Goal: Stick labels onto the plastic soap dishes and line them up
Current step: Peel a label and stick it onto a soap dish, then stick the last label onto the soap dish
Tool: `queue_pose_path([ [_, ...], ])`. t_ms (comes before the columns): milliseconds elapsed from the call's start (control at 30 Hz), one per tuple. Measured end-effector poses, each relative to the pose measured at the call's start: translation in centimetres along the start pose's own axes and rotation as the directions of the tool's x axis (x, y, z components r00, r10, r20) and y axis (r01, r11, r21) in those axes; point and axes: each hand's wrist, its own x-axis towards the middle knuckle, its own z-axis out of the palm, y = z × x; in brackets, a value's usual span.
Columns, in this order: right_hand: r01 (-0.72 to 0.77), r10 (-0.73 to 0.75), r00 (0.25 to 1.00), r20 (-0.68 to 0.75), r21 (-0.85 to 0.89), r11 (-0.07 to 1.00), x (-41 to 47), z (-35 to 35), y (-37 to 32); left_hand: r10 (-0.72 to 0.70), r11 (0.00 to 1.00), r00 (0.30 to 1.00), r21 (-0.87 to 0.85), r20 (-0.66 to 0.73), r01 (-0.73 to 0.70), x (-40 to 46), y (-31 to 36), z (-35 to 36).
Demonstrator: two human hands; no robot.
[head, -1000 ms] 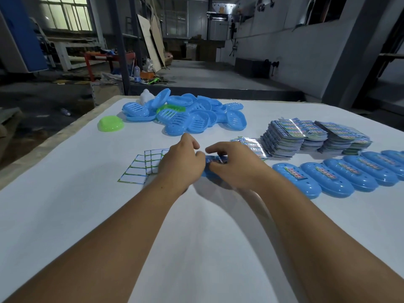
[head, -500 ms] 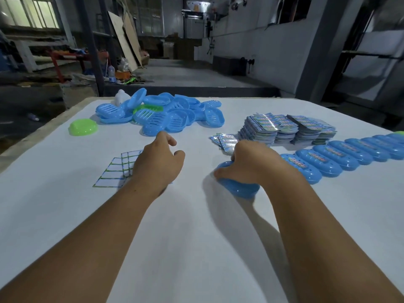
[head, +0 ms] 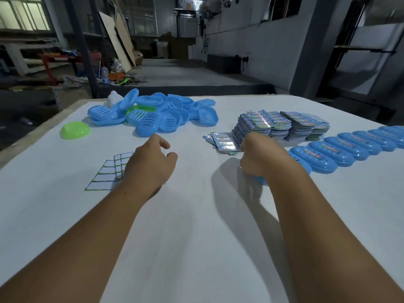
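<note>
My right hand is closed over a blue soap dish, mostly hidden beneath it, right beside the near end of a row of labelled blue dishes running to the right edge. My left hand hovers empty with fingers loosely curled over peeled label backing sheets. A heap of unlabelled blue dishes lies at the table's far left. Stacks of shiny labels stand at the far right, with a few loose labels in front of them.
A green dish lies alone left of the heap, and a green one sits within it. A white bottle stands behind the heap. The white table ends at left and far edges, with workshop floor beyond.
Both hands held the dish together at the centre; the left let go and stayed near the backing sheets, while the right carried the dish rightward to the end of the row.
</note>
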Motion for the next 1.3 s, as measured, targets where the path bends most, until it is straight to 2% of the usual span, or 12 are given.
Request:
queue_pose_path([
  [167,0.044,-0.045,0.999,0.015,0.051,0.998,0.2,0.4,-0.5,-0.016,0.999,1.000,0.032,0.000,0.016,0.2,-0.2,0.0],
  [300,0.175,-0.180,0.983,0.022,0.136,0.975,0.5,1.8,-2.3,-0.017,0.999,1.000,0.046,-0.021,0.018,0.4,-0.5,0.1],
  [400,0.284,-0.290,0.957,-0.002,0.199,0.938,0.4,3.0,-3.8,-0.024,0.999,0.997,0.037,-0.075,0.027,1.3,-1.2,0.3],
  [533,0.356,-0.354,0.934,-0.058,0.252,0.900,0.5,4.3,-5.2,-0.010,0.993,0.987,0.111,-0.160,0.028,4.2,-2.2,0.1],
  [633,0.389,-0.375,0.921,-0.102,0.284,0.877,0.6,4.7,-5.7,-0.035,0.974,0.978,0.210,-0.204,0.079,7.0,-3.0,-0.2],
  [733,0.421,-0.399,0.907,-0.135,0.302,0.855,1.0,5.1,-5.7,-0.072,0.957,0.984,0.267,-0.160,0.114,9.7,-3.9,-0.2],
  [867,0.435,-0.405,0.901,-0.157,0.312,0.845,1.6,5.4,-5.8,-0.107,0.958,0.987,0.254,-0.123,0.135,12.1,-4.1,0.5],
  [1167,0.438,-0.399,0.899,-0.179,0.366,0.821,1.8,5.5,-5.6,-0.136,0.950,0.977,0.256,-0.165,0.176,13.3,-3.5,0.9],
  [1300,0.407,-0.352,0.913,-0.206,0.398,0.822,2.0,5.5,-5.5,-0.066,0.982,0.981,0.164,-0.184,0.097,11.4,-2.9,0.1],
])
